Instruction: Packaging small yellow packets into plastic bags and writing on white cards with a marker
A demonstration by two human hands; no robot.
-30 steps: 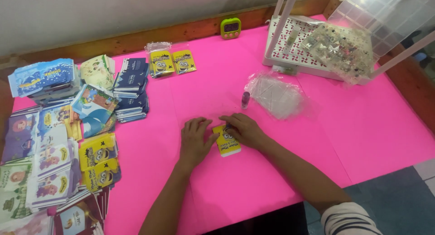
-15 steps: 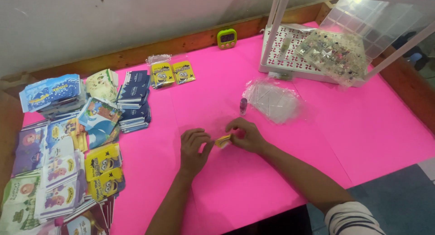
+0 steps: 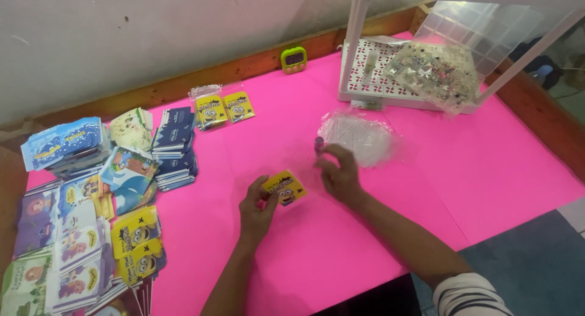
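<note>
A yellow packet point(image 3: 286, 187) is pinched at its left edge by the left hand point(image 3: 259, 207), lifted just off the pink bench point(image 3: 499, 163) near centre. At two o'clock of it, the right hand point(image 3: 339, 171), fingers loosely curled and holding nothing, is stretched toward a small purple tube point(image 3: 318, 145) beside a clear bag point(image 3: 361, 137).

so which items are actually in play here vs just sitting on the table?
In play:
left hand holding yellow card packet
right hand at small purple-capped tube
crumpled clear bag beside it

Lying about:
card stacks at left
two yellow packets in plastic
green timer
white tray with bagged bits
</note>
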